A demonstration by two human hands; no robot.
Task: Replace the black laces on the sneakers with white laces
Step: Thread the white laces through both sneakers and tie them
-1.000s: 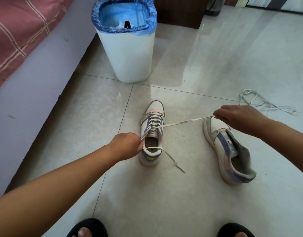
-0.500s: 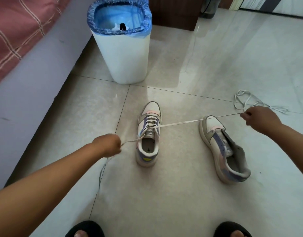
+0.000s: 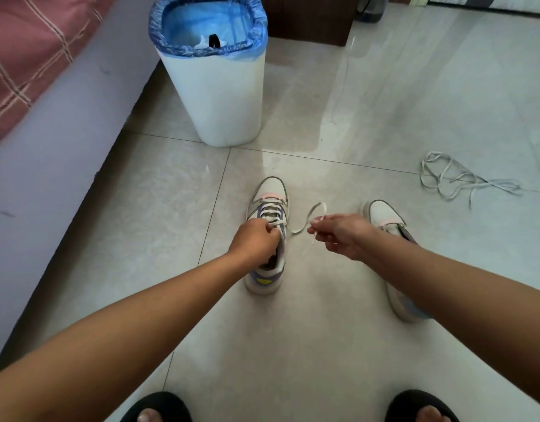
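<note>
Laced most of the way up with a white lace (image 3: 305, 220), the left-hand sneaker (image 3: 267, 239) stands upright on the floor (image 3: 323, 345), toe toward the bin, near the middle of the tile seam; top eyelets hidden under the fist, so unclear whether any remain. Lies beside it to the right, partly behind the forearm, the second sneaker (image 3: 384, 216), apparently unlaced. Waits farther right, toward the floor's right edge, a loose tangled lace (image 3: 457, 181), pale, presumably for that shoe. Roughly halfway, by this reckoning. Left hand (image 3: 255, 240) curled over the tongue, pinching the lace at the eyelets. Right hand (image 3: 341, 236) just beside, pinching the slack free end between thumb and forefinger, tip dangling. Behind, a white bin (image 3: 220, 95) with a blue liner.
</note>
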